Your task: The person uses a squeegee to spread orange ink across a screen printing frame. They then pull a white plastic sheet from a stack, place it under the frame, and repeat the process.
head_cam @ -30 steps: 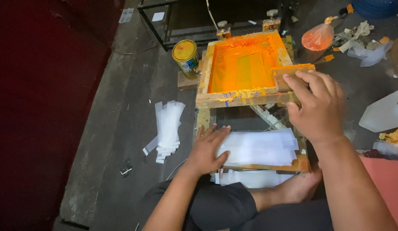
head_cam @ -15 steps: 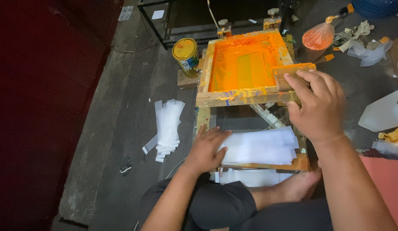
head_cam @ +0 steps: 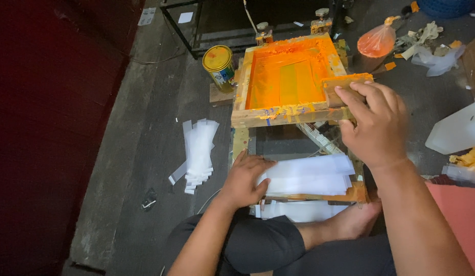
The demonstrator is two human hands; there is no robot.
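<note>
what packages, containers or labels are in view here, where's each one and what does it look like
Tin can: on the floor left of the orange screen frame, round, yellow lid, printed label in blue and pale colours.
Plastic bag: upper right beyond the frame, knotted, translucent orange.
White jug: right edge, pale plastic, only partly in view.
Paper slips: two small pale pieces on the floor, top left.
No screens or signs.

Right hand [head_cam: 375, 125] gripping the orange-smeared wooden squeegee [head_cam: 344, 87] at the raised printing screen frame [head_cam: 286, 76], left hand [head_cam: 245, 179] flat on a stack of white sheets [head_cam: 306, 176], more white strips [head_cam: 199, 151] on the floor, yellow paint can [head_cam: 219, 66] beside the frame
</note>
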